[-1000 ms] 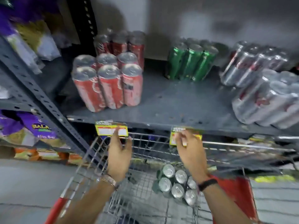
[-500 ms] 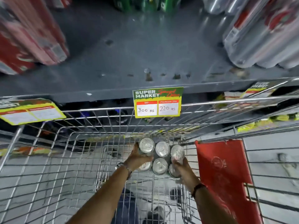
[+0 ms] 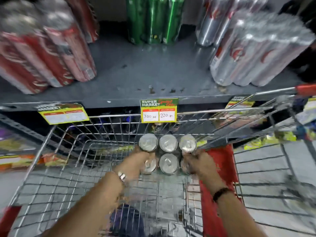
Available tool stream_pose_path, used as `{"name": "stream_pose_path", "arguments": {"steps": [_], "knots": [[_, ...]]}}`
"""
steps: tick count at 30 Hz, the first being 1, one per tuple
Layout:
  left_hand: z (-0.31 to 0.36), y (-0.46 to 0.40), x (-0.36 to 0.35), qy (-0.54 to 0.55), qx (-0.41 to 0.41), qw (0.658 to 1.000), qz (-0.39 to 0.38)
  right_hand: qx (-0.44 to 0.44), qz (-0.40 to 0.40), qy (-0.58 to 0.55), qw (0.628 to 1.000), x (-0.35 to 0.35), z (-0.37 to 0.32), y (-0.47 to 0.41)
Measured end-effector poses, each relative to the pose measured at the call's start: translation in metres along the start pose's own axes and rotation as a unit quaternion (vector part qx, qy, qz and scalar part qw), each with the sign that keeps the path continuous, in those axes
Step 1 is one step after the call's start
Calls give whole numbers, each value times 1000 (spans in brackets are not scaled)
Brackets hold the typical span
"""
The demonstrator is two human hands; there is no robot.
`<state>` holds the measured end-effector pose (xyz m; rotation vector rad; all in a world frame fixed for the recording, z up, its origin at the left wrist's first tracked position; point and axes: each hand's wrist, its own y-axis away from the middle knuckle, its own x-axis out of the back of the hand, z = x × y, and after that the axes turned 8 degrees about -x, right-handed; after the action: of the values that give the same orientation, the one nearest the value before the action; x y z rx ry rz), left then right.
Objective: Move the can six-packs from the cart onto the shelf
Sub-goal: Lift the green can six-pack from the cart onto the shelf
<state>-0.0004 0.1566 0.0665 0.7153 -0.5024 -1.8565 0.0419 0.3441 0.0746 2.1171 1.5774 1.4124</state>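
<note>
A six-pack of cans (image 3: 168, 153), seen from above by its silver tops, is inside the wire cart (image 3: 71, 161) near its far wall. My left hand (image 3: 136, 161) grips its left side and my right hand (image 3: 199, 162) grips its right side. Whether the pack rests on the cart floor or is lifted off it, I cannot tell. The grey shelf (image 3: 147, 77) lies just beyond the cart, with a bare stretch in its middle.
On the shelf stand red can packs (image 3: 44, 53) at left, green cans (image 3: 153, 19) at the back and silver packs (image 3: 256, 48) at right. Price tags (image 3: 159, 111) hang on the shelf's front edge. A red flap (image 3: 217, 168) lines the cart's right side.
Both hands went from the shelf edge down into the cart and closed on the six-pack. The pack now appears larger and nearer than half a second ago.
</note>
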Motion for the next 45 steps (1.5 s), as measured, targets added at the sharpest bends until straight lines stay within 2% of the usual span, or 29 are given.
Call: {"name": "stream_pose_path", "arguments": {"steps": [4, 6, 8, 10, 16, 20, 24, 27, 29, 32, 34, 36, 37, 39, 42, 45], "knots": [[64, 56, -6, 52, -83, 993, -69, 100, 29, 55, 993, 58, -57, 52], [99, 79, -8, 73, -99, 989, -88, 138, 57, 88, 985, 84, -90, 72], [134, 98, -10, 48, -108, 989, -92, 171, 66, 90, 979, 106, -123, 84], [168, 108, -10, 24, -116, 990, -76, 202, 63, 77, 974, 122, -155, 88], [246, 89, 3, 75, -132, 988, 18, 219, 24, 8, 975, 132, -248, 45], [275, 55, 15, 92, -134, 985, 65, 210, 16, -3, 978, 121, -290, -2], [285, 27, 22, 104, -119, 985, 70, 196, 15, 8, 980, 108, -304, -39], [282, 18, 27, 97, -139, 985, 17, 227, -2, 3, 974, 104, -298, -52], [269, 13, 32, 93, -187, 978, 14, 242, -54, -27, 968, 108, -286, -53], [223, 3, 40, 8, -297, 948, 113, 282, -174, -89, 939, 118, -251, -61], [188, -2, 43, -67, -353, 919, 164, 317, -185, -33, 930, 109, -227, -74], [164, -15, 46, -220, -385, 874, 198, 317, -129, 21, 939, 84, -210, -86], [157, -22, 45, -293, -383, 845, 231, 321, -86, 11, 943, 70, -204, -90], [154, -33, 40, -349, -387, 799, 301, 339, 4, -42, 940, 51, -197, -94], [157, -41, 35, -344, -402, 779, 338, 355, 53, -89, 929, 42, -189, -97], [154, -42, 36, -359, -413, 772, 322, 348, 68, -101, 930, 45, -174, -89]]}}
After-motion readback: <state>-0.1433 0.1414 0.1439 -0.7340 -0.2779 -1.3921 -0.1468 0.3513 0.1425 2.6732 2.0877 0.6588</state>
